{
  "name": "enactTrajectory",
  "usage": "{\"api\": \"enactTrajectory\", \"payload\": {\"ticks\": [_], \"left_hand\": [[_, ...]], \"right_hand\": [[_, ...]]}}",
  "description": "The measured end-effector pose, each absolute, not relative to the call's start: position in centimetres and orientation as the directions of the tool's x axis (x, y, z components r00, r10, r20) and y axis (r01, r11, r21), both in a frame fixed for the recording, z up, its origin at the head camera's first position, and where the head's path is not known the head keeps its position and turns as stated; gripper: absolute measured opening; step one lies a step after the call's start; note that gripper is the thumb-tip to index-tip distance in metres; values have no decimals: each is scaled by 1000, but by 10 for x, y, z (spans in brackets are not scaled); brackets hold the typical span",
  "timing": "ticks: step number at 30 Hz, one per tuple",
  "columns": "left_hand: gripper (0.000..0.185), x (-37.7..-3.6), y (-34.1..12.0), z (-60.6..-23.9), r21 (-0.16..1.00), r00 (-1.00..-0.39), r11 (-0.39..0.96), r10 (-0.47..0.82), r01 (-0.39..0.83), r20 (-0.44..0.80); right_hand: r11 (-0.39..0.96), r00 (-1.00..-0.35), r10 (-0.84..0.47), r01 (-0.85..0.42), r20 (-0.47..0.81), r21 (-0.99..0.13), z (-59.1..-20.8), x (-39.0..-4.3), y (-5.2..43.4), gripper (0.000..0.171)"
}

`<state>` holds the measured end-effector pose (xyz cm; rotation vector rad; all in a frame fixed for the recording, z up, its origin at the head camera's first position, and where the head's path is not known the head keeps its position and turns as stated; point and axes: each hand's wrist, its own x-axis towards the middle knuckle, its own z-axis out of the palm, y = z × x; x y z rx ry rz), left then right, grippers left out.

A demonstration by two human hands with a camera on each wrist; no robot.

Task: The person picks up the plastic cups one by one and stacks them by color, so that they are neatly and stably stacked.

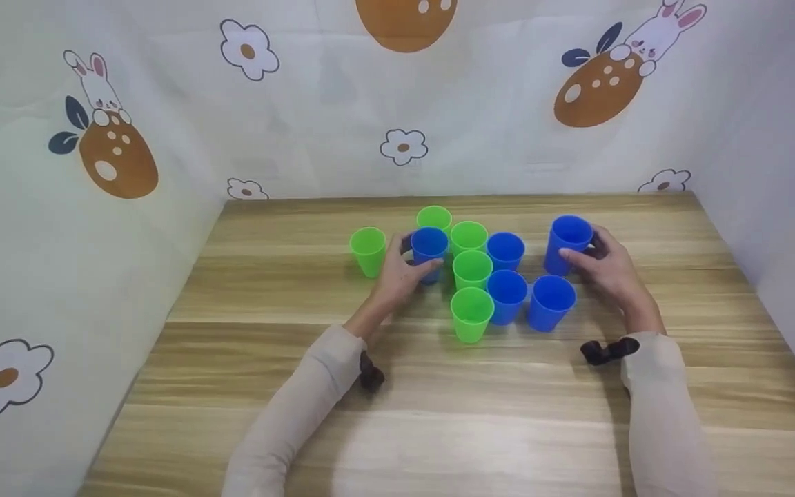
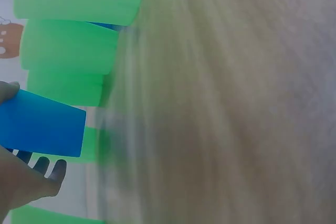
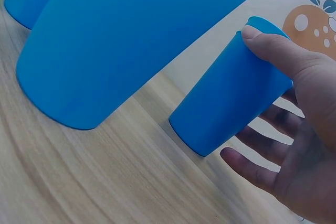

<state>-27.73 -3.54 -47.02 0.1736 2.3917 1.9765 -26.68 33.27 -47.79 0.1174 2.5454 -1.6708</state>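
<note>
My left hand (image 1: 397, 276) grips a blue cup (image 1: 428, 254) around its side, thumb toward me. In the left wrist view this blue cup (image 2: 44, 124) overlaps green cups behind it, its base ending short of theirs. On the right, my right hand (image 1: 611, 273) holds another blue cup (image 1: 563, 241), thumb near the rim and fingers behind. The right wrist view shows that blue cup (image 3: 226, 93) upright, with the lower fingers spread away from its wall. A lone green cup (image 1: 369, 254) stands left of my left hand.
Several green cups stand in a slanting row from a back one (image 1: 433, 217) to a front one (image 1: 472, 317). Beside the row are three blue cups, the rightmost (image 1: 551, 305) nearest my right hand. A patterned cloth wall (image 1: 315, 138) borders the wooden table (image 1: 439, 428).
</note>
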Motion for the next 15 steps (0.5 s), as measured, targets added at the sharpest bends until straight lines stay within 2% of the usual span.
{"api": "enactTrajectory", "payload": {"ticks": [6,15], "left_hand": [[72,-276,-33,-451,977,-988,183,127,109,87],[68,-277,-28,-421,977,-985,190,160,99,69]], "right_hand": [[394,-992,16,119,-123,-911,-479,-267,333,95],[379,-997,13,71,-72,-923,-478,-263,331,93]]}}
